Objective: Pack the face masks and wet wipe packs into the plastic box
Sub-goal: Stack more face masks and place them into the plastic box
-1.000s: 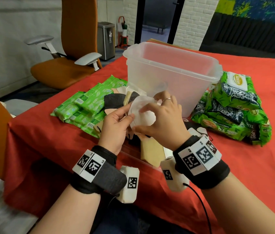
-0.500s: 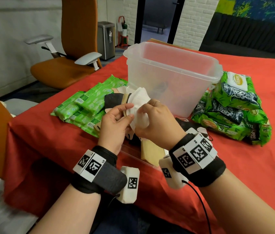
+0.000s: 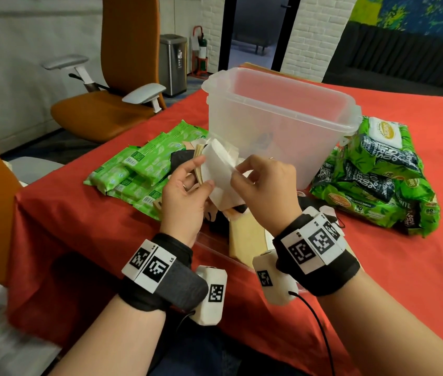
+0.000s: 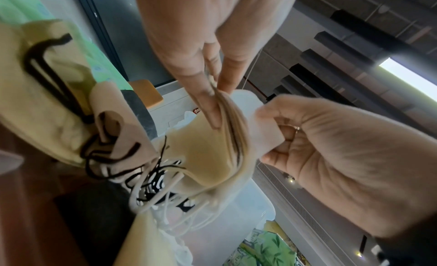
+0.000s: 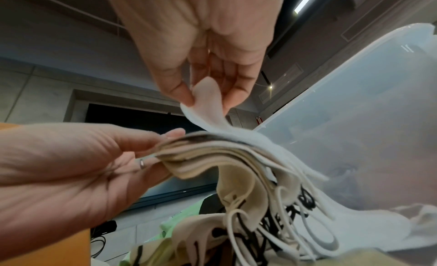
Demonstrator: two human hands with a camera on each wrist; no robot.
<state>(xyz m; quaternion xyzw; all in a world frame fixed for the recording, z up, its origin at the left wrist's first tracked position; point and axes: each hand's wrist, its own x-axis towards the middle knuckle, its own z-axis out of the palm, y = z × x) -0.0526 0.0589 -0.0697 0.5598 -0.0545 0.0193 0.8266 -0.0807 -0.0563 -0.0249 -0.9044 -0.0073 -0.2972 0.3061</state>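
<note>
Soft fabric is what both hands are working w/: left hand (image 3: 185, 191) clamps a fanned stack of face masks (image 5: 212, 154) between thumb and curled fingers near the folded edges, beige, black and white layers, ear loops (image 5: 272, 219) dangling in a tangle below. Right hand (image 3: 266, 191) pinches the corner of the white mask (image 3: 219, 164) on the outer face of the stack, thumb + forefinger, peeling it away from the rest. Masks look v. light, floppy, no stiffness, so prob. best held at the flat body or folded spine, not by loops, which may snag on each other. Stack is held up just in front of the plastic box (image 3: 282, 99), apart from its near wall; box looks almost empty, something dark inside, can't tell what. More masks lie on the red tablecloth (image 3: 391, 267) under the hands. Small green wet wipe packs (image 3: 133, 169) left of box, bigger green packs (image 3: 372, 180) piled to its right; those look squashy but heavier, grip across the middle.
</note>
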